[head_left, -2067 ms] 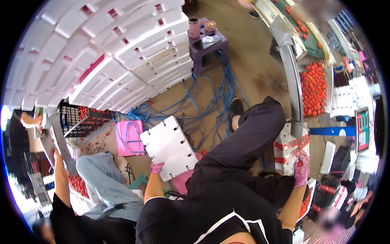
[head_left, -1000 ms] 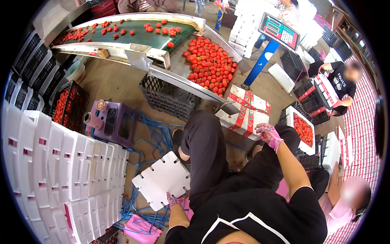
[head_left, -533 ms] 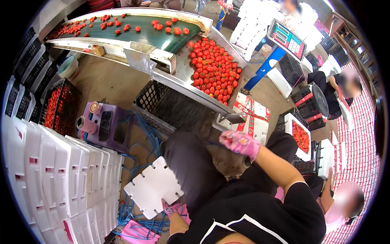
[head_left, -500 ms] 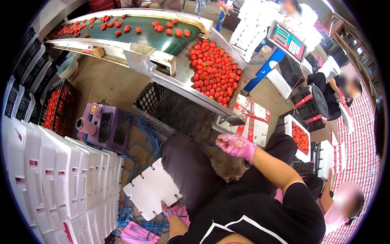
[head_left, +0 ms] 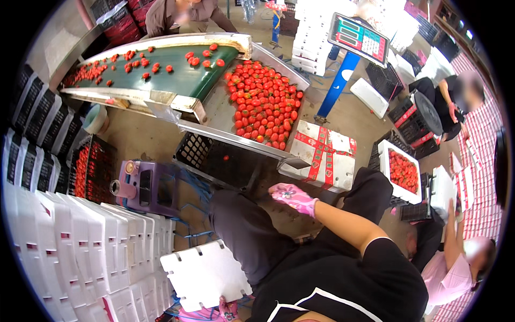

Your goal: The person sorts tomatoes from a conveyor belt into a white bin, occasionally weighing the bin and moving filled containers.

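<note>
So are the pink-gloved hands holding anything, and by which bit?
The left hand holds the notched white panel by its near edge. Whether the right hand holds anything can't be told.

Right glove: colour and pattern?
The right glove is pink with a flower-like print; best seen in the head view.

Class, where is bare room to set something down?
Bare: tray between belt and tomatoes; floor between bowl, stool and belt. Crowded: the tray's heaped side, straps beside the stool, boxes by the left hand and board.
</note>
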The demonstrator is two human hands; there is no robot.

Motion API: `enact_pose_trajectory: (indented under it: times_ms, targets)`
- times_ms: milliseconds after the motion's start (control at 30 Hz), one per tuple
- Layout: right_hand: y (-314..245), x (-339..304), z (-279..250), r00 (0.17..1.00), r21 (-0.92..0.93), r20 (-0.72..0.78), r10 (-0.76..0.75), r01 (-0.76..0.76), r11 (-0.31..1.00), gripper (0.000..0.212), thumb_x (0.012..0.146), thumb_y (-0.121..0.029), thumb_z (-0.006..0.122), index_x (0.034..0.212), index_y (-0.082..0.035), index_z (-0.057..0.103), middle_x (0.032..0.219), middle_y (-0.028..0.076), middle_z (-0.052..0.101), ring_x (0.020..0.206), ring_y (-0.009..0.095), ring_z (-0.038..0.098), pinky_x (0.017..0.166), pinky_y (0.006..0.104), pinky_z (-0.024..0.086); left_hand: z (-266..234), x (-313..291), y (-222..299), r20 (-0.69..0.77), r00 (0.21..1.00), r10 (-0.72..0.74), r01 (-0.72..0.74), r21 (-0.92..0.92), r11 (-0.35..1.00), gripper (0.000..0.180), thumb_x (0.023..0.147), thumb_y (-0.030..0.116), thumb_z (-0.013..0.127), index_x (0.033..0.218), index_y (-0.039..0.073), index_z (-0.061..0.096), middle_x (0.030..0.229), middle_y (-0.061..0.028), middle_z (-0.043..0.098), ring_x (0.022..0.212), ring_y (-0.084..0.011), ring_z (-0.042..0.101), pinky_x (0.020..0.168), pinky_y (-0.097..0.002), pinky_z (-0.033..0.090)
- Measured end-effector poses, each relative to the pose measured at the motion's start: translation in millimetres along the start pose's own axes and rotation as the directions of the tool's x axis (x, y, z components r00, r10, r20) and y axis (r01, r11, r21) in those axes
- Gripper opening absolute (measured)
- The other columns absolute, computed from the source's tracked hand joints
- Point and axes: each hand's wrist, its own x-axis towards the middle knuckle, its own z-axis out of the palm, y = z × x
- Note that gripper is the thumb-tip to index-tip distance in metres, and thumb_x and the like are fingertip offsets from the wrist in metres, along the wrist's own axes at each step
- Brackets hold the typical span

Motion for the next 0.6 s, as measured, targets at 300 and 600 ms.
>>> enact_pose_trajectory:
  times_ms: [300, 600]
  targets:
    - [-17.6, -68.4, -45.8, 0.997, 0.306, 0.054, -0.048, 0.030, 0.952, 0.025, 0.089, -0.018, 0.059, 0.108, -0.003, 0.056, 0.100, 0.002, 0.058, 0.091, 0.007, 0.054, 0.082, 0.0238, 0.045, 98.1, -107.9, 115.3, 0.088, 0.826, 0.557, -0.564, 0.129, 0.816, 0.051, 0.081, 0.020, 0.062, 0.123, 0.002, 0.041, 0.129, -0.0153, 0.037, 0.110, -0.0392, 0.049, 0.088, -0.0568, 0.043]
    - [-99.8, -119.8, -123.0, 0.945, 0.905, 0.182, -0.272, -0.053, 0.422, 0.056, 0.087, -0.044, 0.055, 0.120, 0.001, 0.050, 0.114, 0.017, 0.059, 0.103, 0.029, 0.058, 0.094, 0.0392, 0.043, 245.9, -200.1, 168.3, 0.362, 0.381, 0.851, -0.921, 0.063, 0.385, 0.054, 0.081, 0.017, 0.062, 0.126, 0.001, 0.038, 0.135, -0.0163, 0.032, 0.112, -0.0401, 0.048, 0.091, -0.0583, 0.043]
